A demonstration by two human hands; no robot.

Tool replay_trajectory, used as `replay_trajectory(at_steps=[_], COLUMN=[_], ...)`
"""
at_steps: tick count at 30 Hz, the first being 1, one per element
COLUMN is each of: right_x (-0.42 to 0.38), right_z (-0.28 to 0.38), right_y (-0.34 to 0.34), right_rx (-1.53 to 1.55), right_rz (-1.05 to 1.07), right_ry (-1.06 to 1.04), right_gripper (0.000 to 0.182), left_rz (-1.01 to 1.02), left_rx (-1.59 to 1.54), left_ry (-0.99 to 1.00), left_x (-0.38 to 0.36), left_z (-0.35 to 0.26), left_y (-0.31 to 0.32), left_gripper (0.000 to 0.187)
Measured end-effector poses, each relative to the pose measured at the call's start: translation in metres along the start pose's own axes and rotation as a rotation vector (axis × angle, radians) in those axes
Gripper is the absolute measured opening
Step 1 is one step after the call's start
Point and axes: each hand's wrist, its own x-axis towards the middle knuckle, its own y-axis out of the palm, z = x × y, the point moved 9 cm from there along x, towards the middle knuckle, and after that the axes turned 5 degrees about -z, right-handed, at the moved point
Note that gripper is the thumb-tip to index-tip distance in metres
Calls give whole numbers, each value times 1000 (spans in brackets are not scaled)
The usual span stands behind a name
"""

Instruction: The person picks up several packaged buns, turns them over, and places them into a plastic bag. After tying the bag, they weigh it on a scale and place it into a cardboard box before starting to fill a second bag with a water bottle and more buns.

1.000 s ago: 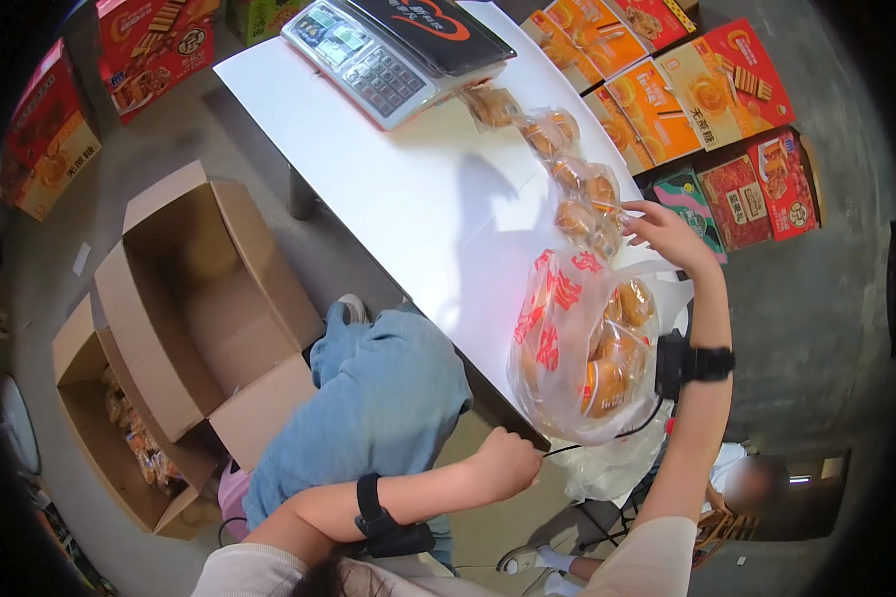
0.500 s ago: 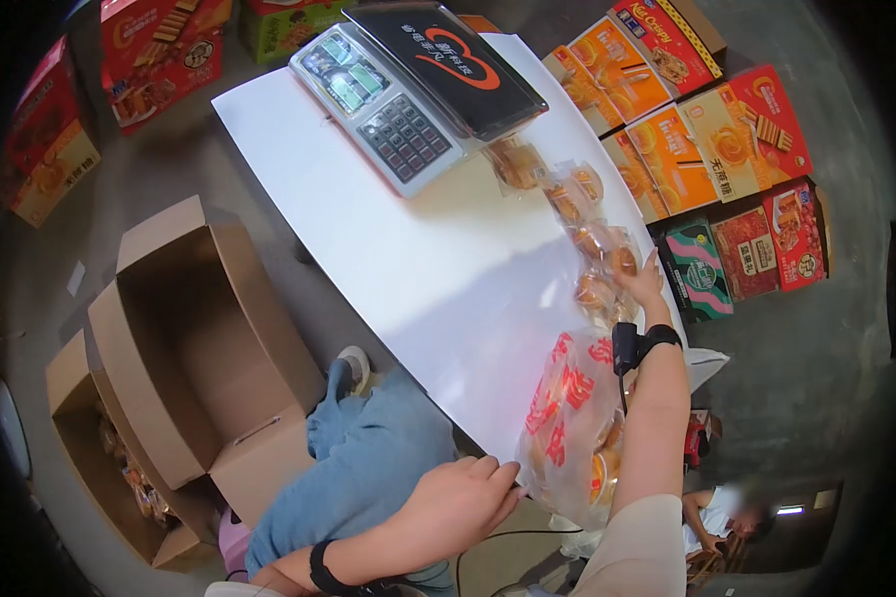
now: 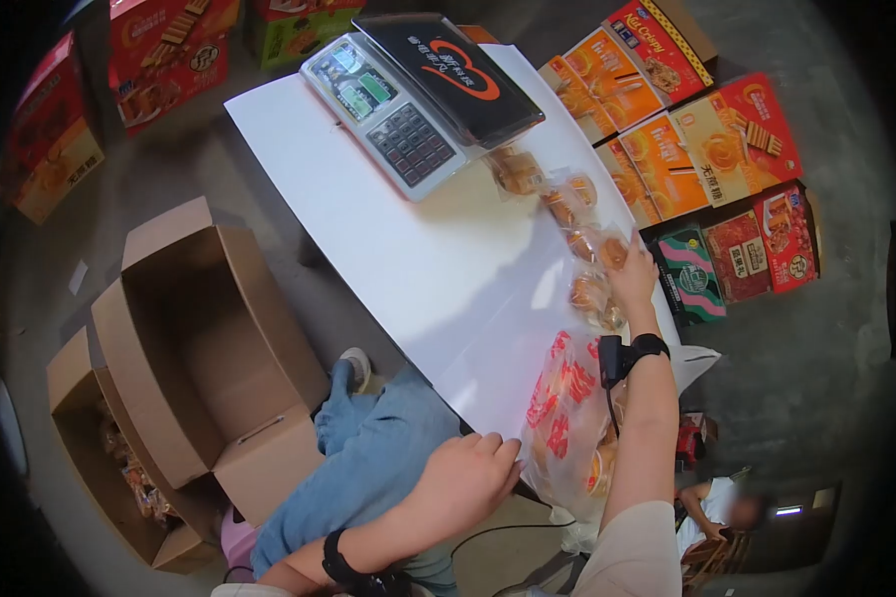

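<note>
My right hand [image 3: 635,276] reaches over the white table [image 3: 408,249] and rests on a row of clear-wrapped golden pastries [image 3: 579,239] along the table's right edge, fingers closing on one packet. A clear plastic bag with red print [image 3: 567,418], holding several pastries, sits at the table's near edge under my right forearm. My left hand [image 3: 465,482] holds the bag's near-left edge at the table corner. A digital scale [image 3: 418,95] stands at the far end of the table.
An open empty cardboard box [image 3: 199,338] stands on the floor at left, with another box [image 3: 119,468] of wrapped snacks beside it. Colourful snack cartons [image 3: 707,149] line the floor at right and at back left. Another person sits low at bottom right [image 3: 727,507].
My right hand moved from above the bag forward onto the row of pastries. My left hand rose from below the table corner to the bag's edge. The view shifted slightly.
</note>
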Motion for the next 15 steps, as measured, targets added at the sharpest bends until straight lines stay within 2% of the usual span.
replay_trajectory(at_steps=[1,2,4,5,7,8,9,10,12,15], right_x=[-2,-3,-18,-26,-63,-75,-96,-117,-153,-188], right_z=[18,24,69,79,125,135,149,161,173,176], right_y=[-16,-26,-62,-76,-120,-136,-153,-169,-196,-227], right_rx=[-29,-33,77,75,196,199,233,267,279,258], right_rz=[-63,-72,-140,-147,-265,-269,-267,-261,-231,-240], right_ry=[-151,-149,-420,-417,-739,-739,-817,-896,-954,-905], right_gripper=[88,88,81,81,73,73,70,68,66,70], left_rz=[-7,-14,-11,-1,-63,-124,-74,-76,-347,-318], left_rx=[-2,-5,-18,-31,-96,-160,-267,-264,-216,-323], left_ry=[5,10,-3,-27,-66,-112,-235,-237,-237,-310], left_x=[0,0,-2,-2,-1,0,1,4,0,-2], left_z=[-1,-2,-1,2,9,13,21,25,36,40], left_y=[0,1,5,8,7,0,-1,-2,-17,-29], left_gripper=[18,18,18,19,21,23,30,30,38,48])
